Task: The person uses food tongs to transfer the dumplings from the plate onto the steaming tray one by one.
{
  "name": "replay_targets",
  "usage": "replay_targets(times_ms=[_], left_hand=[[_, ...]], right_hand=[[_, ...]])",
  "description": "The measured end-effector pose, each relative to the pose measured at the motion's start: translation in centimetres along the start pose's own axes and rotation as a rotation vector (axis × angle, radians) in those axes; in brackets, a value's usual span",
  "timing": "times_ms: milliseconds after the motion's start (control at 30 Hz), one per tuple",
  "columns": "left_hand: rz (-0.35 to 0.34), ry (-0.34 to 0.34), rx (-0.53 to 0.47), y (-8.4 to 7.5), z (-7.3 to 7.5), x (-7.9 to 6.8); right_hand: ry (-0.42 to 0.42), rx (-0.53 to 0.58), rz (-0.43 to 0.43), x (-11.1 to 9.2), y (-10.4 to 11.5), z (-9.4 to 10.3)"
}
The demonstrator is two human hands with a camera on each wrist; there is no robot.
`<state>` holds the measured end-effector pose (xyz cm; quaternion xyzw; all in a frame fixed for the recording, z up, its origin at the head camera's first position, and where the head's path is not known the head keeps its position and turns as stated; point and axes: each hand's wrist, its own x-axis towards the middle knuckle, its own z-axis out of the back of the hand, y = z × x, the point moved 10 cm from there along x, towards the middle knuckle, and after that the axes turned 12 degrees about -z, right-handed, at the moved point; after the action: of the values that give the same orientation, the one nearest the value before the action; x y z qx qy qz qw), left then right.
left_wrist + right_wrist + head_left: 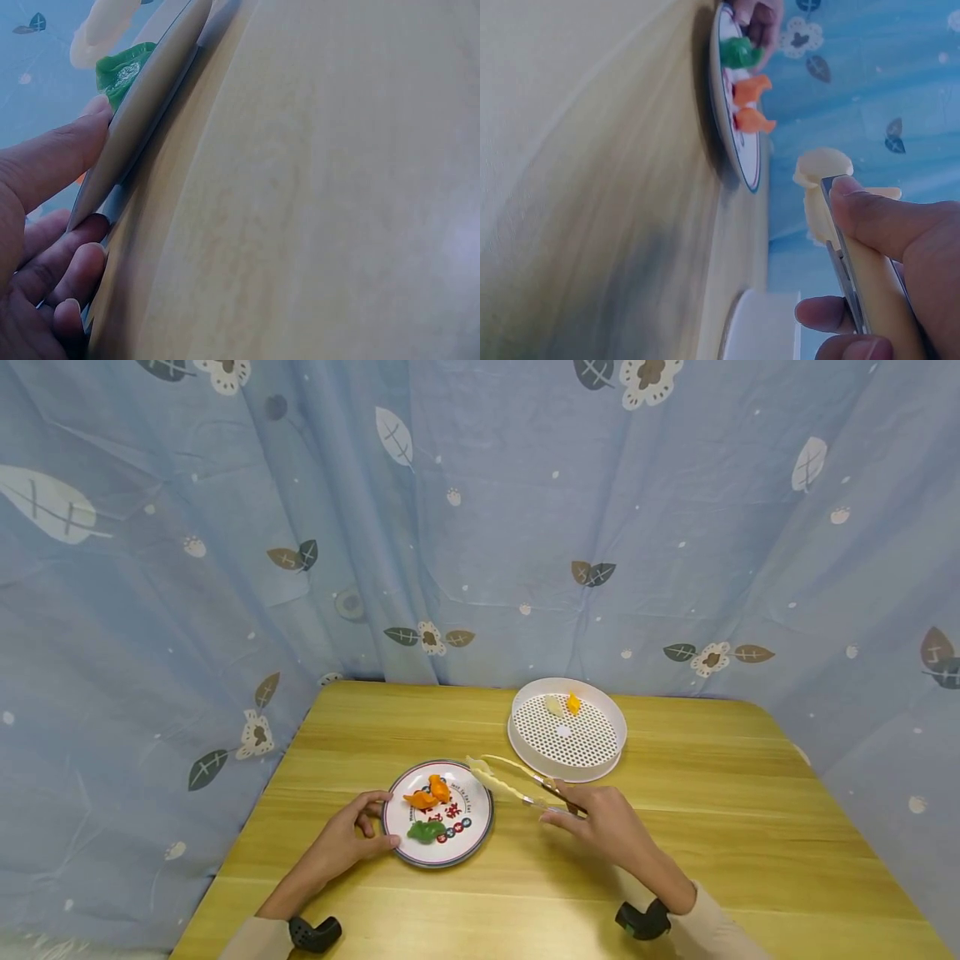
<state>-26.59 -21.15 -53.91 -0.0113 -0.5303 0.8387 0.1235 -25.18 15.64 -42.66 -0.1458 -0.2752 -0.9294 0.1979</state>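
My left hand (pixel 351 835) holds the near-left rim of a round white plate (pixel 468 843), thumb on the rim and fingers curled at its edge. On the plate lie two orange dumpling-shaped pieces (pixel 426 793) and a green one (pixel 426 832). My right hand (pixel 600 822) grips a pair of tongs (pixel 510 787) by its handle, thumb on one side and fingers on the other. The tongs' pale tips reach left to the plate's right rim. A pale dumpling-shaped piece (pixel 823 163) shows at those tips, above the table.
A round white steamer tray (pixel 566 768) with a perforated base stands at the back, right of the plate. Inside it are a pale piece (pixel 553 706) and a yellow-orange piece (pixel 573 703). A blue patterned curtain (pixel 480 527) hangs behind the wooden table (pixel 750 835).
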Motion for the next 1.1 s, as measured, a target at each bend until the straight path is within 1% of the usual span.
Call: replay_targets(times_ms=[200, 367, 700, 967, 1100], left_hand=[[-0.006, 0.000, 0.002, -0.1, -0.1, 0.1], [-0.007, 0.003, 0.006, -0.1, -0.1, 0.1], [-0.007, 0.002, 0.002, 0.0, -0.1, 0.1], [-0.006, 0.002, 0.000, 0.1, 0.0, 0.0], [-0.007, 0.005, 0.002, 0.1, 0.0, 0.0]], right_hand=[[-0.037, -0.009, -0.018, 0.5, -1.1, 0.9], [-0.041, -0.024, -0.048, 1.1, -2.0, 1.4], [-0.027, -0.071, -0.166, 2.4, -4.8, 2.0], [-0.086, -0.088, -0.174, 3.4, -6.4, 2.8], [-0.087, -0.098, -0.201, 3.9, -7.5, 2.7]])
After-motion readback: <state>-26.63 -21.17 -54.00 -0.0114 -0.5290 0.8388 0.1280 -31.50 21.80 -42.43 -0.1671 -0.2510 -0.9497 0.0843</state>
